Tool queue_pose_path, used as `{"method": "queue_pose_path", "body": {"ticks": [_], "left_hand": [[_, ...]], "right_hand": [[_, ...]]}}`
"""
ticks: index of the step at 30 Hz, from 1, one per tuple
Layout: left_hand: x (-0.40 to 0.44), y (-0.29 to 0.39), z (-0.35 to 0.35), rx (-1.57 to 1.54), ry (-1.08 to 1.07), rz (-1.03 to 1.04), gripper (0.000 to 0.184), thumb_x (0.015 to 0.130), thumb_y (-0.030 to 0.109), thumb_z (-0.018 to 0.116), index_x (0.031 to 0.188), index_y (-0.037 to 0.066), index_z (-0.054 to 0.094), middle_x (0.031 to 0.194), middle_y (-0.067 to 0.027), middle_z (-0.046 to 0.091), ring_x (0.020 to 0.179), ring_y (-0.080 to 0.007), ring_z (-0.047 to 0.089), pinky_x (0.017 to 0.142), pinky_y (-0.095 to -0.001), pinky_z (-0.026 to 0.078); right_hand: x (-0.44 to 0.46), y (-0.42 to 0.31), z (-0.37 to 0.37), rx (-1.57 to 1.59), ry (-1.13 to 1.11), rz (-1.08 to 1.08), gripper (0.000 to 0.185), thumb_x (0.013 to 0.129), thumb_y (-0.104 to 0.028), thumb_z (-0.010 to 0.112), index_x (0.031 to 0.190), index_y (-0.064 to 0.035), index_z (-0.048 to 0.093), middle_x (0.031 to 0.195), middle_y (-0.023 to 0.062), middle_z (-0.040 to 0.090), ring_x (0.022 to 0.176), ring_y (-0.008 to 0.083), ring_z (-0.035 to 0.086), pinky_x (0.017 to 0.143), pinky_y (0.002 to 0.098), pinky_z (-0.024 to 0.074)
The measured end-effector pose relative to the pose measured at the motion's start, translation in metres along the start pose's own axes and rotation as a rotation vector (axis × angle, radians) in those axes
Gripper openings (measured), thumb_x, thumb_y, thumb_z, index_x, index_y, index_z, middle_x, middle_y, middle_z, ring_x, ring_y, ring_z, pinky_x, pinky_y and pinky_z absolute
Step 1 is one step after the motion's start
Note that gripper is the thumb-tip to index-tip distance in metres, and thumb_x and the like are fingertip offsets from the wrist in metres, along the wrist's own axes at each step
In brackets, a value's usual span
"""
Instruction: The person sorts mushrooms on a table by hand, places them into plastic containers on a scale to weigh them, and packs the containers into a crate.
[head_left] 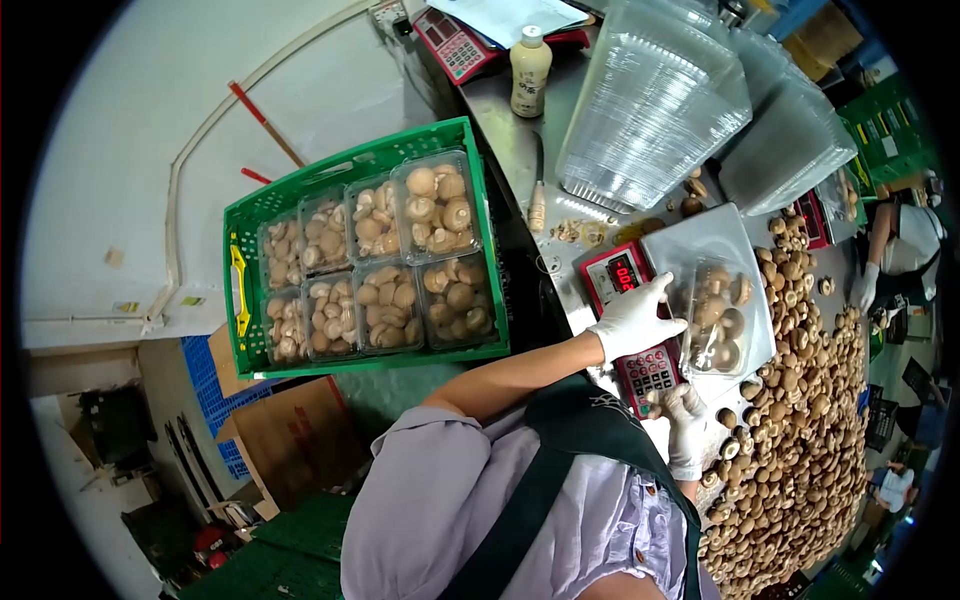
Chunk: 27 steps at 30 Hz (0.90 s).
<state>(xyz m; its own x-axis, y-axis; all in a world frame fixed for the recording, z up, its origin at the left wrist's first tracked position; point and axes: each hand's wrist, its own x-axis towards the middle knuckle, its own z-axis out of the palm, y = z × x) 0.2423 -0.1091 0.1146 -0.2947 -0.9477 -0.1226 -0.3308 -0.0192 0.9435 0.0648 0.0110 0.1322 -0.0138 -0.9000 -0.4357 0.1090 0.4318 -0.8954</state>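
Note:
My left hand (638, 318), in a white glove, reaches over the red digital scale (603, 277) with thumb and fingers apart. Its fingertips are beside a clear plastic tray (722, 375) of brown mushrooms (712, 310), which sits on the scale's metal plate (752, 255). Red digits glow on the scale's display. Below, my gloved right hand (686, 425) is at the corner of the scale's keypad (648, 372), near the tray. Its fingers are curled together, and what they hold, if anything, is not clear.
A green crate (365, 362) at left holds several packed mushroom trays. Loose mushrooms (800, 420) heap at right. Stacked clear trays (655, 100), a knife (538, 195) and a bottle (530, 70) stand or lie beyond the scale. A co-worker's gloved hand (864, 287) is far right.

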Motion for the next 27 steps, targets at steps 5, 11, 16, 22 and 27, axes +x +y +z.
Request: {"method": "queue_pose_path", "body": {"ticks": [5,11,16,22,27], "left_hand": [[0.000,-0.009,-0.028,-0.154,0.108,0.075,0.047,0.080,0.024,0.073,0.118,0.001,0.056,0.099,-0.0089,0.066,0.074,-0.0124,0.061,0.067,-0.0273,0.050],[-0.008,-0.016,-0.099,-0.354,0.302,-0.101,0.025,0.090,0.015,0.061,0.111,0.001,0.062,0.098,-0.0026,0.064,0.085,-0.0093,0.060,0.073,-0.0225,0.047],[-0.004,0.000,-0.108,-0.322,0.290,-0.174,0.028,0.091,0.019,0.059,0.114,0.003,0.061,0.101,-0.0038,0.064,0.088,-0.0108,0.061,0.074,-0.0228,0.046],[0.023,0.014,-0.059,-0.436,0.011,-0.098,0.032,0.088,0.022,0.062,0.114,0.003,0.061,0.099,-0.0043,0.064,0.086,-0.0115,0.061,0.072,-0.0238,0.047],[0.024,0.010,-0.005,-0.352,-0.181,-0.112,0.046,0.085,0.031,0.068,0.114,-0.003,0.061,0.097,-0.0084,0.065,0.082,-0.0107,0.057,0.072,-0.0252,0.047]], "right_hand": [[-0.021,-0.036,-0.040,-0.229,0.150,-0.147,0.016,0.091,-0.011,0.059,0.078,-0.0014,0.056,0.072,0.0038,0.060,0.065,0.0112,0.055,0.061,0.0241,0.0458],[-0.010,-0.085,-0.095,-0.414,0.778,-0.375,0.010,0.092,-0.008,0.057,0.088,-0.0010,0.062,0.075,-0.0018,0.060,0.067,0.0046,0.051,0.060,0.0183,0.0398],[0.027,-0.087,-0.122,-0.411,0.747,-0.318,0.026,0.091,-0.017,0.058,0.112,-0.0032,0.063,0.105,0.0065,0.065,0.096,0.0124,0.059,0.086,0.0251,0.0451],[0.075,-0.058,-0.131,-0.281,0.552,-0.222,0.044,0.090,-0.028,0.062,0.124,-0.0006,0.056,0.111,0.0087,0.064,0.094,0.0150,0.061,0.081,0.0261,0.0491],[0.073,-0.042,-0.067,-0.332,0.444,-0.292,0.063,0.083,-0.027,0.071,0.133,0.0009,0.045,0.119,0.0160,0.060,0.103,0.0201,0.059,0.086,0.0282,0.0488]]}}
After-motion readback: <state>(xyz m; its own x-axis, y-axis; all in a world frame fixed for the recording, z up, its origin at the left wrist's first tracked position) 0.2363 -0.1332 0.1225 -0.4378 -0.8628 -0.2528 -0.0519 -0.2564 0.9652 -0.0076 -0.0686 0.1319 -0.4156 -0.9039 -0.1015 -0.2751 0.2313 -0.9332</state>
